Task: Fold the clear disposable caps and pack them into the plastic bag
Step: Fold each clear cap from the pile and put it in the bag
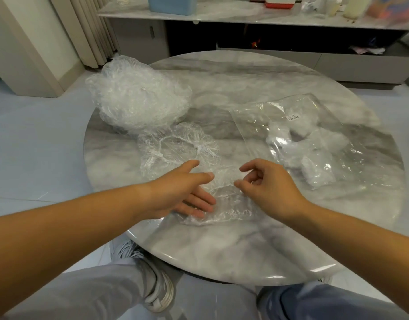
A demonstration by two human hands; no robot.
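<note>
Plastic film, limp and slippery, the cap [228, 211] lies on the surface [222, 252] under the flat, released left grip [175, 192]; pinch its elastic rim near the curled right grip [272, 188], whose hold I cannot tell.

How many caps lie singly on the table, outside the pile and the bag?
2: the far cap is spread out just in front of the pile; the near cap is under the left hand, beside the right hand. They overlap, so another may be hidden.

Home living room: round marble table [222, 250], low sideboard [337, 63], curtain [90, 26].
</note>
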